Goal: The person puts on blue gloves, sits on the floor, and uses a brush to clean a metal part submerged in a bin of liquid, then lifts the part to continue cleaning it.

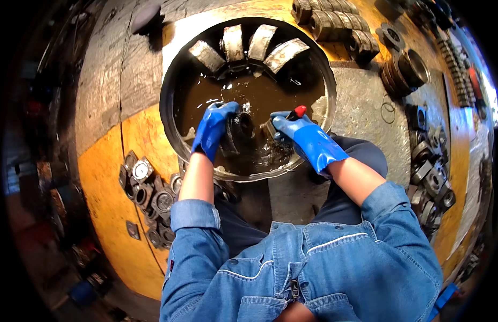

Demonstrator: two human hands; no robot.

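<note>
Pile by the left knee: small metal parts (pixel 152 198), grey and brown, some round with holes, heaped on the yellow floor (pixel 106 172).
Left hand (pixel 212 126): in a shiny blue rubber glove, fingers curled around the near-left side of a round metal part.
Round metal part (pixel 243 126): right of the left fingers and touching them, dark, wet and hollow, held over the tub.
Tub (pixel 168 115): big, round and black, with muddy brown liquid (pixel 203 88) inside.
Metal blocks (pixel 234 43): four, chunky and scuffed, fanned out along the far side of the tub.
Right hand (pixel 301 134): gloved in blue too, fingers closed around a red-ended tool (pixel 299 111), maybe a brush; its working end is hard to see, near the round metal part.
Ridged rings (pixel 402 72): rusty and thick, on the grey floor mat (pixel 361 102).
Thin hoops (pixel 388 112): just below those.
Right pile (pixel 432 174): dark, lumpy metal pieces.
</note>
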